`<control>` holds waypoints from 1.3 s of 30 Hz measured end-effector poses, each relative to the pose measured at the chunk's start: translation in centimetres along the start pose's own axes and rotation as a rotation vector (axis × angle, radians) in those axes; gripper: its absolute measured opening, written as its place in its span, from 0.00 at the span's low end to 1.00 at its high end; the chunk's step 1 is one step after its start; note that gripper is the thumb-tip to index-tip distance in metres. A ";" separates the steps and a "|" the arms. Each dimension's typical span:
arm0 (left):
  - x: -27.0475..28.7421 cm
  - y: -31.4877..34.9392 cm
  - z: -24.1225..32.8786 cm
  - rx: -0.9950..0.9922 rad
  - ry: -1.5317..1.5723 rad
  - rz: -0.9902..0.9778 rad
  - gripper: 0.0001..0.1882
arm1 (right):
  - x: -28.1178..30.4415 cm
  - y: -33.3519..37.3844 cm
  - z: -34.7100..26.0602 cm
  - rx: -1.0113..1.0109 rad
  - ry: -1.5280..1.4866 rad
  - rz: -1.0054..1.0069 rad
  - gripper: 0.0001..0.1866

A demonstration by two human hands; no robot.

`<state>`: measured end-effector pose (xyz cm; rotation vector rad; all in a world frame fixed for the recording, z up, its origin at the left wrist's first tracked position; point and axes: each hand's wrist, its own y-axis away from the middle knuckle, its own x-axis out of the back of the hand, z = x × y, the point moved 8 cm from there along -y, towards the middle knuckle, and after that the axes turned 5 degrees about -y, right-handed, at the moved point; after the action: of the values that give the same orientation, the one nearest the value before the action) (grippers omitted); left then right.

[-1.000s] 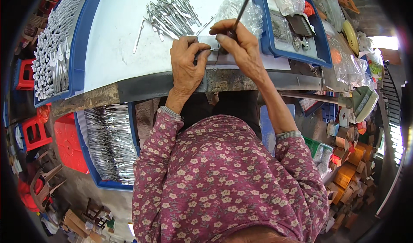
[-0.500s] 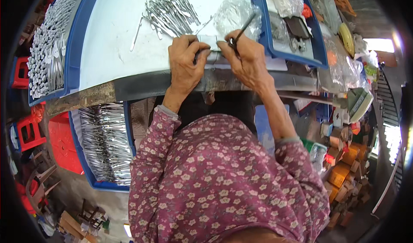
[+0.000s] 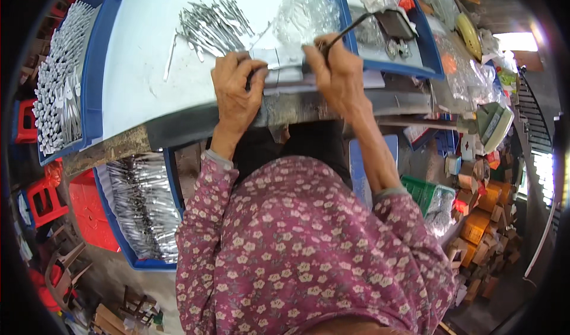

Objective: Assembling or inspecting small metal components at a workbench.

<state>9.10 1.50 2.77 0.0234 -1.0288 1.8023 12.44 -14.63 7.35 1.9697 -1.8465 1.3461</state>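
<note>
My left hand point(image 3: 236, 91) is closed at the table's front edge, its thumb and index finger pinched beside a small pale plate point(image 3: 265, 57). What the pinch holds is hidden by the fingers. To its right, my right hand point(image 3: 343, 77) is closed around a slim dark tool point(image 3: 354, 25), whose shaft slants up and right out of the fist. Between the hands a thin grey strip point(image 3: 289, 68) lies along the edge. A loose pile of slim silver metal pieces point(image 3: 215, 26) lies beyond my left hand, with one piece point(image 3: 170, 56) apart on its left.
Crumpled clear plastic point(image 3: 306, 17) lies beyond my right hand. A blue tray point(image 3: 409, 69) with bags and small parts stands right. Another blue tray point(image 3: 94, 68) on the left is packed with metal pieces; a lower blue tray point(image 3: 127, 258) holds more. Red stools point(image 3: 44, 198) stand left.
The view has shifted slightly. My right hand has drawn away from the left, widening the gap, and the dark tool's shaft leans further to the right. My left hand keeps its pinch.
</note>
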 end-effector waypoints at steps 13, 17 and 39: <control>-0.6 -1.3 2.2 -0.105 -0.073 -0.107 0.10 | 4.1 0.2 3.3 -0.225 -0.403 0.161 0.10; -1.5 -1.5 2.4 -0.109 -0.111 -0.184 0.08 | 4.3 -1.9 1.5 -0.131 -0.116 0.077 0.11; 13.7 -0.3 -12.0 0.460 -0.463 0.134 0.07 | -7.5 -7.8 8.6 -0.141 0.519 -0.490 0.11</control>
<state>7.77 19.56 1.49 0.6944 -0.9158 2.1808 24.50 -12.53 0.95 1.6413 -1.1052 1.3494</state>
